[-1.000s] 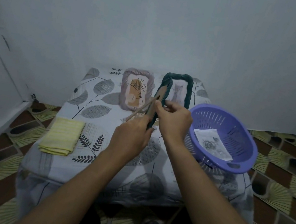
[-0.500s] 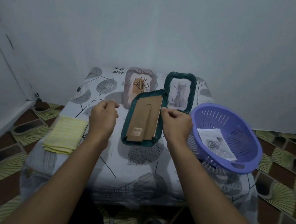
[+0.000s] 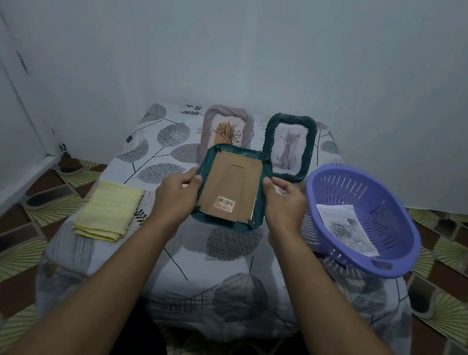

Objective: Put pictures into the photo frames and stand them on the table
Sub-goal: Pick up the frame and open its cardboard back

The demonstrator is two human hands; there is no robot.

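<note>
- The teal frame [image 3: 232, 188] has a ropy, twisted rim with rounded corners. It is turned back-up just to the left of the purple basket [image 3: 401, 234].
- Its plain brown backing board [image 3: 236, 174] is flat and matte, held by dark corner tabs, with a barcode sticker [image 3: 225, 202] near the lower edge.
- The left hand [image 3: 176, 195] grips the frame's far side from the basket, fingers curled onto the rim. The right hand [image 3: 284, 207] pinches the near side between thumb and fingers.
- I cannot tell whether the frame's lower edge touches the table [image 3: 227, 268], which has a leaf-print cloth over it.
- A second teal frame [image 3: 289, 146] stands upright behind and left of the basket, holding a pale cat picture [image 3: 288, 152].
- A mauve frame [image 3: 228, 130], also ropy, stands further left, partly hidden.
- The basket is slotted oval plastic and tilted, with a paper rose print [image 3: 344, 228] lying inside.
- A folded, ribbed yellow cloth [image 3: 108, 211] lies well apart from the basket, at the opposite table edge.
</note>
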